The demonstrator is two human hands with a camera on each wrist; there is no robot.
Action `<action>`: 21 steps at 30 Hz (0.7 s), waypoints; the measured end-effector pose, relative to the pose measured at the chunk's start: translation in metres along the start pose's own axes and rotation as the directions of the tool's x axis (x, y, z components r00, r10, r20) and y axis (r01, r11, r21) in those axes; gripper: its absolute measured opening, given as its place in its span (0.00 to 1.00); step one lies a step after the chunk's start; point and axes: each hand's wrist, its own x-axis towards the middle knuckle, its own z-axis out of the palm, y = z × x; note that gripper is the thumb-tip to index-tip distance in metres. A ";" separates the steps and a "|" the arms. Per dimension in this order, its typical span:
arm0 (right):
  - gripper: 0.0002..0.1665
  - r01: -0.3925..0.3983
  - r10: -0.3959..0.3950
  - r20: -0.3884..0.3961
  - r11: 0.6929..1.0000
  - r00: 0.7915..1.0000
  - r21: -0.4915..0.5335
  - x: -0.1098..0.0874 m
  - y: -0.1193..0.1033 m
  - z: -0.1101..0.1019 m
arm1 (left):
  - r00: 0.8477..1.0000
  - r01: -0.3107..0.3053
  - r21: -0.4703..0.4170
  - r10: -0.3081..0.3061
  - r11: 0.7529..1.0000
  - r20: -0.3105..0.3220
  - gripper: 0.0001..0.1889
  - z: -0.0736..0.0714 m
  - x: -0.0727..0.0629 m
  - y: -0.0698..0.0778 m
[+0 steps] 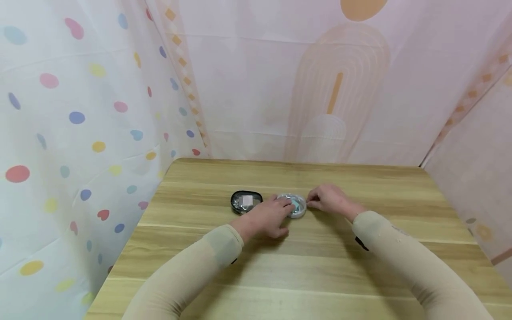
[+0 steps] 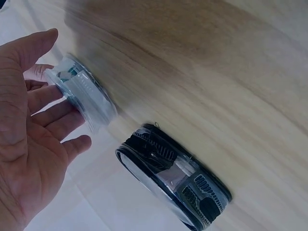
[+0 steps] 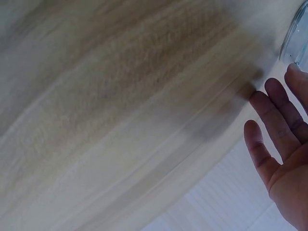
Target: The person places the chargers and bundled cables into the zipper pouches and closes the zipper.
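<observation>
A small rounded clear case (image 1: 296,213) with a pale rim and something teal inside sits on the wooden table. My left hand (image 1: 269,216) reaches over its left part, the fingers resting on it. In the left wrist view, the thumb stands away from the clear case (image 2: 89,94) and the fingers lie nearly straight against it. At the right edge of the case, my right hand (image 1: 329,198) pinches with thumb and forefinger. Its other fingers (image 3: 272,118) spread loosely below the clear case (image 3: 297,41) in the right wrist view; the pinched part is hidden.
Left of the clear case stands a black-rimmed clear case (image 1: 236,202), partly behind my left hand, with dark contents and a pale label. The wooden table (image 1: 304,275) ends at a patterned curtain (image 1: 256,89) behind and a dotted curtain (image 1: 96,169) at the left.
</observation>
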 end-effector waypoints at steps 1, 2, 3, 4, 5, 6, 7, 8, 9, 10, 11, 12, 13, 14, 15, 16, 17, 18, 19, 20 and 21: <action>0.04 0.002 -0.002 -0.003 1.000 1.000 0.001 0.000 0.001 0.001 | 1.000 0.000 0.002 0.000 1.000 0.000 0.40 0.000 0.000 0.001; 0.04 0.004 -0.004 -0.007 1.000 1.000 0.004 -0.001 0.001 0.001 | 1.000 0.002 0.004 -0.002 1.000 0.001 0.41 0.000 0.001 0.001; 0.04 0.007 -0.007 -0.013 1.000 1.000 0.007 -0.001 0.002 0.001 | 1.000 0.006 0.003 -0.006 1.000 0.000 0.41 0.000 0.001 0.002; 0.04 0.011 -0.011 -0.020 1.000 1.000 0.011 -0.002 0.002 0.001 | 1.000 0.010 0.005 -0.010 1.000 0.000 0.41 -0.001 0.001 0.002; 0.04 0.017 -0.016 -0.028 1.000 0.999 0.013 -0.003 0.002 0.001 | 1.000 0.015 0.006 -0.015 1.000 -0.002 0.41 -0.001 0.001 0.003; 0.04 0.017 -0.016 -0.032 1.000 0.999 0.020 -0.003 0.001 0.000 | 1.000 0.019 0.006 -0.019 1.000 -0.003 0.41 -0.002 0.001 0.004; 0.04 0.024 -0.023 -0.035 0.999 0.999 0.023 -0.005 0.001 0.000 | 1.000 0.022 0.005 -0.022 1.000 -0.004 0.42 -0.003 0.000 0.005; 0.04 0.031 -0.029 -0.031 0.999 0.999 0.037 -0.006 0.000 -0.001 | 1.000 0.024 0.008 -0.024 1.000 -0.006 0.42 -0.004 0.000 0.006; 0.04 0.036 -0.035 -0.022 0.998 0.999 0.055 -0.007 0.000 -0.001 | 1.000 0.026 0.008 -0.026 1.000 -0.008 0.42 -0.005 0.000 0.007; 0.04 0.043 -0.042 -0.013 0.997 0.999 0.070 -0.008 -0.001 -0.001 | 1.000 0.027 0.009 -0.027 1.000 -0.008 0.42 -0.006 -0.001 0.008; 0.04 0.046 -0.046 -0.005 0.995 0.999 0.087 -0.010 -0.002 -0.001 | 1.000 0.029 0.010 -0.029 1.000 -0.008 0.42 -0.006 -0.001 0.009; 0.04 0.048 -0.049 0.003 0.993 0.999 0.105 -0.011 -0.003 0.000 | 0.999 0.031 0.011 -0.031 0.999 -0.008 0.42 -0.006 -0.001 0.009; 0.04 0.051 -0.052 0.008 0.992 0.999 0.118 -0.011 -0.004 0.000 | 0.999 0.033 0.013 -0.033 0.999 -0.009 0.42 -0.006 -0.002 0.009; 0.04 0.045 -0.047 0.015 0.990 0.999 0.135 -0.012 -0.004 0.001 | 0.999 0.034 0.018 -0.034 0.999 -0.013 0.42 -0.006 -0.002 0.009; 0.04 0.042 -0.044 0.017 0.990 0.999 0.138 -0.012 -0.005 0.001 | 0.999 0.035 0.020 -0.035 0.999 -0.017 0.41 -0.006 -0.002 0.009; 0.03 0.036 -0.039 0.017 0.990 0.999 0.137 -0.011 -0.005 0.002 | 0.999 0.035 0.026 -0.035 0.999 -0.020 0.41 -0.006 -0.002 0.008; 0.03 0.031 -0.034 0.017 0.990 0.999 0.139 -0.010 -0.005 0.003 | 0.999 0.035 0.032 -0.034 0.999 -0.025 0.41 -0.005 -0.002 0.008; 0.03 0.023 -0.026 0.022 0.990 0.999 0.142 -0.009 -0.005 0.003 | 0.999 0.035 0.035 -0.034 0.999 -0.029 0.41 -0.005 -0.002 0.007; 0.03 0.016 -0.020 0.024 0.990 1.000 0.138 -0.007 -0.005 0.003 | 0.999 0.033 0.041 -0.032 0.999 -0.034 0.41 -0.004 -0.002 0.006; 0.04 0.008 -0.012 0.026 0.991 1.000 0.133 -0.005 -0.005 0.002 | 0.999 0.032 0.046 -0.030 0.998 -0.039 0.41 -0.003 -0.002 0.006; 0.04 0.000 -0.003 0.025 0.992 1.000 0.122 -0.003 -0.004 0.002 | 0.999 0.029 0.049 -0.027 0.998 -0.042 0.41 -0.002 -0.003 0.005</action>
